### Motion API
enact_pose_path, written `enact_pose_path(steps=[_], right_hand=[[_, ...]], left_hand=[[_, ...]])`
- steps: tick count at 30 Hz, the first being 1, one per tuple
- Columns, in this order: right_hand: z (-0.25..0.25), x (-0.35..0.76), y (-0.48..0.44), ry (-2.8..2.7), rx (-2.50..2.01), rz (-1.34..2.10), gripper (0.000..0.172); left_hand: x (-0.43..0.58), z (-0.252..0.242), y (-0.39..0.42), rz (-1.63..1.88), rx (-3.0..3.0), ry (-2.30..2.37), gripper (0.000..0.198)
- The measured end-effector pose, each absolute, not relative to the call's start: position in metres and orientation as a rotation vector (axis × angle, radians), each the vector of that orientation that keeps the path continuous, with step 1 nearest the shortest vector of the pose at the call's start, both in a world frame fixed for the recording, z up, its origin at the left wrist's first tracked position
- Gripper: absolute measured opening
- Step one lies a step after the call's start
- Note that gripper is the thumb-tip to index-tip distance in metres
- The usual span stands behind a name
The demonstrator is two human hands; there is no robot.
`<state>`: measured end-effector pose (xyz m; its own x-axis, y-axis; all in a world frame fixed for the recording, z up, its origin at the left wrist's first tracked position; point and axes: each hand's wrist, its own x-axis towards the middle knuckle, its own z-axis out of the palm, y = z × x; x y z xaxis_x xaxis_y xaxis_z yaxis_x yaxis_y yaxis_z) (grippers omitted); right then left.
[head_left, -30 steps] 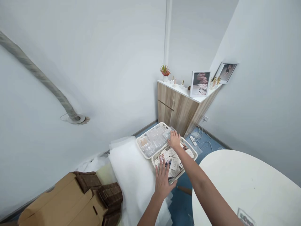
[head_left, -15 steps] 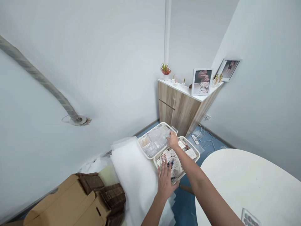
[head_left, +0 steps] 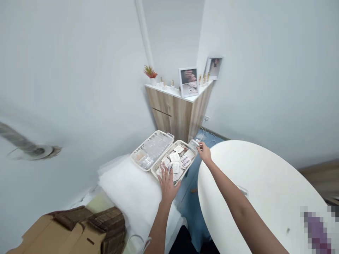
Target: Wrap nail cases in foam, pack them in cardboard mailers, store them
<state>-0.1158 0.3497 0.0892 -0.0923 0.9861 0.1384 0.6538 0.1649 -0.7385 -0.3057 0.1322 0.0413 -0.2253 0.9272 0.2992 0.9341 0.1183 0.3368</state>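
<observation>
My left hand point(head_left: 168, 184) rests with fingers spread over the near end of a cream plastic basket point(head_left: 154, 173), touching the packs in it, its thumb at the rim. That basket holds many small packs point(head_left: 174, 157), white cards and some with press-on nails. My right hand point(head_left: 204, 152) pinches a clear plastic box point(head_left: 193, 144) at the basket's far right corner, above the floor. Beside it on the left, a second cream basket point(head_left: 137, 159) contains clear plastic boxes point(head_left: 155, 150).
White sheeting point(head_left: 127, 183) lies left of the baskets, with brown cardboard boxes point(head_left: 58, 233) nearer. A white round table point(head_left: 254, 165) stands at right. Behind, a wood-fronted cabinet point(head_left: 174, 116) bears picture frames point(head_left: 189, 83), small bottles and a plant point(head_left: 150, 74). Cables lie on the blue floor.
My right hand has drawn a clear box out of the left basket and across to the right of the pack-filled basket. My left hand stays on the packs. The view has swung right.
</observation>
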Motion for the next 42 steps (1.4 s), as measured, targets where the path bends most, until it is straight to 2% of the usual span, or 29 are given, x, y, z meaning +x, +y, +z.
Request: enact_pose_path(steps=[3, 7, 14, 18, 22, 29, 35, 38, 42], right_hand=[[0.082, -0.038, 0.323, -1.749, -1.679, 0.661, 0.029], [0.066, 0.062, 0.271, -1.635, -1.880, 0.560, 0.030], [0.031, 0.199, 0.157, -1.609, -2.126, 0.341, 0.035], [0.006, 0.238, 0.106, -1.768, -2.128, 0.281, 0.039], [-0.017, 0.249, 0.079, -1.965, -2.151, 0.246, 0.045], [-0.040, 0.242, 0.080, -2.127, -2.223, 0.196, 0.056], [-0.029, 0.255, 0.107, -2.151, -2.333, 0.275, 0.058], [-0.023, 0.258, 0.115, -2.195, -2.245, 0.225, 0.056], [-0.018, 0.231, 0.129, -2.314, -1.854, 0.200, 0.047]], left_hand=[[-0.269, 0.050, 0.138, -0.864, -2.025, -2.272, 0.055], [-0.195, 0.041, 0.141, -0.894, -2.391, -2.110, 0.051], [-0.065, 0.012, 0.123, -0.285, -3.065, -1.851, 0.060], [-0.011, 0.006, 0.119, 0.020, -3.191, -1.676, 0.069], [0.029, -0.007, 0.120, 0.132, -3.182, -1.542, 0.070], [0.066, -0.037, 0.126, 0.104, -3.016, -1.633, 0.071], [0.082, -0.018, 0.143, 0.117, -3.034, -1.758, 0.069], [0.072, -0.004, 0.135, -0.073, -3.060, -1.803, 0.055], [0.021, 0.005, 0.101, -0.471, -2.873, -2.010, 0.040]])
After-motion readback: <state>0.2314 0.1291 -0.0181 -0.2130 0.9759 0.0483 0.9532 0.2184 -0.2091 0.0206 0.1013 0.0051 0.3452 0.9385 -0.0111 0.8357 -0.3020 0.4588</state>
